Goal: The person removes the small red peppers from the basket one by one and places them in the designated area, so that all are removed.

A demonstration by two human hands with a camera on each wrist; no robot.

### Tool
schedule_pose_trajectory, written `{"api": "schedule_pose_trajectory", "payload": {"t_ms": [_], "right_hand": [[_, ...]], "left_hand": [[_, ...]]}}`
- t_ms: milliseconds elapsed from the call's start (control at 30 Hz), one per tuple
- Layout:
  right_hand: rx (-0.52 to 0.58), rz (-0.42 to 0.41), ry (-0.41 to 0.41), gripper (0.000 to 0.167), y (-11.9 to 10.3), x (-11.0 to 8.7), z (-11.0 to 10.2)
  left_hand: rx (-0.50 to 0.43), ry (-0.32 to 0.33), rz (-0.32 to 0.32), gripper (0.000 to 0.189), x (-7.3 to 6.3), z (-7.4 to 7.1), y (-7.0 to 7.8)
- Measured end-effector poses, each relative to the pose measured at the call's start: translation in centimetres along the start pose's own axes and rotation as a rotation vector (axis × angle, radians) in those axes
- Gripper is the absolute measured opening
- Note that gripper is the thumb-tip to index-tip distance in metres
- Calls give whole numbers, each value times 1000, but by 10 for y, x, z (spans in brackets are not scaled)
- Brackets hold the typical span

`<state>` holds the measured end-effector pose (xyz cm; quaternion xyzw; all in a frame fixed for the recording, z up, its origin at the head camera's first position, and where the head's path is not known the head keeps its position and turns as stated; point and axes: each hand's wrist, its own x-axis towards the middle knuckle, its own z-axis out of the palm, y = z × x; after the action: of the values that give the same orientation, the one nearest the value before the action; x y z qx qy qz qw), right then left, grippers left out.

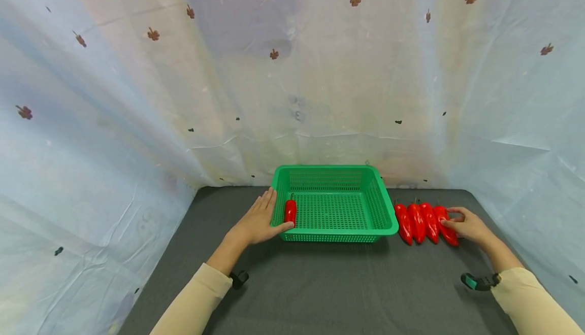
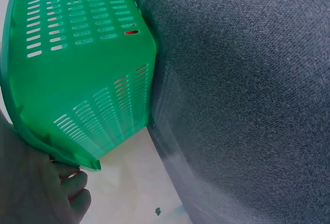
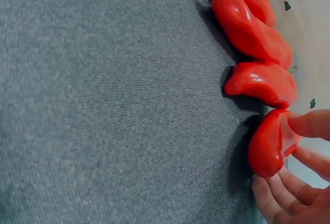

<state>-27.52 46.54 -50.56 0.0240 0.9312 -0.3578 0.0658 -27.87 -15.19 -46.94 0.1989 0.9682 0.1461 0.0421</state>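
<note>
My left hand rests on the left rim of a green plastic basket, fingers straight and thumb over the front edge. One red pepper lies inside at the basket's left end, partly hidden behind the rim and thumb. To the basket's right, several glossy red peppers lie side by side in a row. My right hand pinches the rightmost red pepper between thumb and fingers; in the right wrist view it is still close to the tabletop, beside its neighbour.
A dark grey cloth-covered table lies under everything. Behind it and at both sides hangs a pale plastic sheet with small leaf marks. The basket stands near the table's back edge, and its slotted side wall rises beside the left hand.
</note>
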Motion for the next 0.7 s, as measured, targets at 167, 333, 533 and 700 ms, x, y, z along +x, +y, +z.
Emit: {"api": "schedule_pose_trajectory", "payload": {"t_ms": [167,333,533,700], "right_hand": [[-17,-3,21,66,-3,-2,0],[-20,-5,24,65,-5,-2,2],[5,-19,17,64,-1,1,1],[5,-13,47,66,0,2,-1]], "left_hand": [[19,-1,5,118,-1,0,1],[18,2,5,120,-1,2,0],[12,-3,-5,120,-1,3,0],[4,-1,-10,119,-1,1,1]]}}
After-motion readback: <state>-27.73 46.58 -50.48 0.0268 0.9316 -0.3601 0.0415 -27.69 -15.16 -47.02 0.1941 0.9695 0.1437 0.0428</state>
